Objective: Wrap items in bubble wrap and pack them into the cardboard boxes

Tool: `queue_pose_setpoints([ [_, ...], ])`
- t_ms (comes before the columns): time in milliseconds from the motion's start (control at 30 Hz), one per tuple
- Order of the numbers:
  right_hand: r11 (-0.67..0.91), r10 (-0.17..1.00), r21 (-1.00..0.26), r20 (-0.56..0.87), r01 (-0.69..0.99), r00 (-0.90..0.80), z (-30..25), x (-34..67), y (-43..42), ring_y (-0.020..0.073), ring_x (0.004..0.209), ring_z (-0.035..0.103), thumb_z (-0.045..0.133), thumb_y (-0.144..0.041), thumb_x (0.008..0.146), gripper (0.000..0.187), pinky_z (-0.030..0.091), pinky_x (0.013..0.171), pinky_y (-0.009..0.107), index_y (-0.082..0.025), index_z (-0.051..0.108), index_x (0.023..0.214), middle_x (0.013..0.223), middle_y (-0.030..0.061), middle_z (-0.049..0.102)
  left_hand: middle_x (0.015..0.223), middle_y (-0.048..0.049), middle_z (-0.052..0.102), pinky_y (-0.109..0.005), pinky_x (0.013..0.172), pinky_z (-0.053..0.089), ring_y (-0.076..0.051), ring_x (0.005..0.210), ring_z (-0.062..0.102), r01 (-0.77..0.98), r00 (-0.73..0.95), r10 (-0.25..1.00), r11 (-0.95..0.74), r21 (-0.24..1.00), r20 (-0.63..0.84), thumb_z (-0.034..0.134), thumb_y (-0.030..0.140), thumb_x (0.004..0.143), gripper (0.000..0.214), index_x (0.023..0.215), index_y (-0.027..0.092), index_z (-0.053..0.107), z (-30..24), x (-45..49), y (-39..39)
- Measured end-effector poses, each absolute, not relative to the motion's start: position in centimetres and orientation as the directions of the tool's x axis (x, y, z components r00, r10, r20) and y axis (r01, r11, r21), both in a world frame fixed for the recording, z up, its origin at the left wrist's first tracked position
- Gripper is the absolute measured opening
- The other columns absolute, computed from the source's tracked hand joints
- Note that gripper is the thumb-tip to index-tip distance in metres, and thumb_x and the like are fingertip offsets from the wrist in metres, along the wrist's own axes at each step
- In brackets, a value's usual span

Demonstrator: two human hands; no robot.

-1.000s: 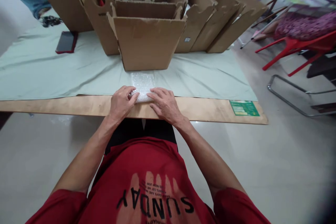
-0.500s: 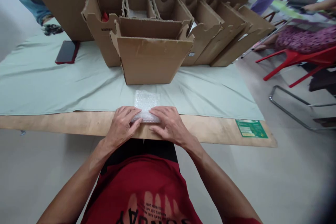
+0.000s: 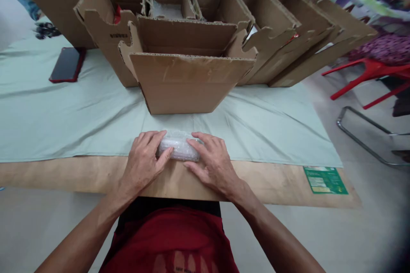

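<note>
A roll of clear bubble wrap (image 3: 178, 148) lies at the near edge of the pale green cloth (image 3: 64, 115). My left hand (image 3: 143, 163) presses on its left end with fingers curled over it. My right hand (image 3: 214, 164) lies on its right end, fingers bent onto the wrap. What is inside the wrap is hidden. Just beyond the roll stands an open cardboard box (image 3: 187, 72).
Several more cardboard boxes (image 3: 288, 42) stand in a row behind the front one. A dark phone in a red case (image 3: 66, 65) lies on the cloth at the left. A green label (image 3: 324, 180) sticks to the wooden table edge (image 3: 64, 175). Red chair (image 3: 368, 72) at the right.
The bubble wrap lay as a flat sheet stretching away from my hands; now it is rolled up into a short bundle under both hands. The camera has leaned closer to the boxes.
</note>
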State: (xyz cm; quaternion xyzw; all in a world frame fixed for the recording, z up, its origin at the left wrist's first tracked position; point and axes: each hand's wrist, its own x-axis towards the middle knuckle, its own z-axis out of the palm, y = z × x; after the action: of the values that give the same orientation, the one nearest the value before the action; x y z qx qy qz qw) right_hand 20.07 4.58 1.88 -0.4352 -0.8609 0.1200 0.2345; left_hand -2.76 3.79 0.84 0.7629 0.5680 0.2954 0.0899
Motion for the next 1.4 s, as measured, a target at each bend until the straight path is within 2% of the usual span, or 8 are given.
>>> queue_pose_setpoints([
  [133,0.610,0.789,-0.422,0.250,0.671,-0.561,1.9,19.5,5.9,0.0329,0.110,0.066,0.066,-0.026,0.096,0.033,0.050,0.094,0.050,-0.022,0.067,0.129,0.125,0.0130,0.074,0.120,-0.0134,0.068,-0.049,0.094,0.057,-0.030,0.110,0.066,0.761,-0.020,0.943,-0.200,0.617,0.331,0.058,0.042,0.099,0.040,0.130,0.019,0.062,1.4,-2.8,2.9],
  [267,0.375,0.919,-0.722,0.208,0.581,-0.335,2.8,19.5,6.4,0.0276,0.100,0.070,0.063,-0.027,0.097,0.027,0.054,0.091,0.045,-0.025,0.070,0.123,0.114,0.0081,0.078,0.120,-0.0086,0.072,-0.042,0.094,0.060,-0.024,0.107,0.071,0.532,-0.177,0.972,-0.037,0.846,0.154,0.060,0.040,0.098,0.035,0.129,0.025,0.064,2.0,-2.8,0.1],
  [400,0.149,0.959,-0.930,0.053,0.336,-0.280,3.7,19.1,4.7,0.0229,0.096,0.072,0.064,-0.033,0.096,0.025,0.058,0.084,0.036,-0.025,0.070,0.119,0.110,0.0047,0.078,0.137,-0.0100,0.069,-0.043,0.106,0.057,-0.027,0.127,0.067,0.236,-0.046,0.994,0.104,0.966,-0.096,0.060,0.043,0.098,0.044,0.138,0.025,0.061,2.3,-0.8,-1.4],
  [567,0.157,0.935,-0.940,0.043,0.303,-0.351,3.8,19.5,2.8,0.0263,0.112,0.069,0.065,-0.038,0.095,0.026,0.056,0.098,0.042,-0.024,0.072,0.115,0.120,0.0087,0.074,0.131,-0.0100,0.072,-0.041,0.104,0.058,-0.027,0.121,0.069,-0.031,0.044,0.989,0.145,0.989,-0.144,0.059,0.045,0.097,0.042,0.133,0.024,0.062,2.9,1.6,-0.9],
  [833,0.283,0.827,-0.905,0.063,0.318,-0.558,7.3,23.6,4.2,0.0326,0.133,0.061,0.084,-0.067,0.072,0.103,0.052,0.109,0.048,-0.038,0.039,0.160,0.154,0.0122,0.054,0.101,-0.0043,0.073,-0.036,0.083,0.059,-0.023,0.090,0.071,0.185,0.196,0.980,0.008,0.983,-0.045,0.065,0.026,0.080,0.031,0.110,0.028,0.073,3.9,0.6,-0.2],
  [1100,0.322,0.804,-0.859,0.026,0.398,-0.594,10.6,22.9,6.8,0.0229,0.088,0.076,0.081,-0.034,0.083,0.031,0.061,0.071,0.032,-0.034,0.074,0.113,0.102,0.0015,0.079,0.104,-0.0028,0.074,-0.030,0.074,0.061,-0.020,0.089,0.073,0.298,0.334,0.922,-0.299,0.907,0.195,0.068,0.027,0.087,0.032,0.119,0.033,0.069,7.0,-1.6,2.6],
  [1233,0.445,0.846,-0.775,0.202,0.448,-0.493,14.5,24.3,9.0,0.0220,0.073,0.074,0.080,-0.037,0.084,0.020,0.059,0.060,0.033,-0.038,0.075,0.103,0.088,0.0007,0.079,0.133,-0.0054,0.067,-0.039,0.096,0.061,-0.025,0.114,0.069,0.572,0.164,0.811,-0.542,0.616,0.561,0.070,0.032,0.092,0.049,0.139,0.037,0.058,10.8,-4.9,6.8],
  [1400,0.544,0.823,-0.650,0.537,0.530,-0.186,19.3,25.8,13.0,0.0194,0.060,0.066,0.081,-0.046,0.085,0.023,0.048,0.044,0.033,-0.044,0.076,0.107,0.086,0.0028,0.076,0.121,-0.0050,0.073,-0.032,0.068,0.062,-0.012,0.062,0.065,0.766,0.145,0.711,-0.521,0.377,0.688,0.061,0.024,0.096,0.044,0.139,0.029,0.058,13.6,-7.0,12.8],
])
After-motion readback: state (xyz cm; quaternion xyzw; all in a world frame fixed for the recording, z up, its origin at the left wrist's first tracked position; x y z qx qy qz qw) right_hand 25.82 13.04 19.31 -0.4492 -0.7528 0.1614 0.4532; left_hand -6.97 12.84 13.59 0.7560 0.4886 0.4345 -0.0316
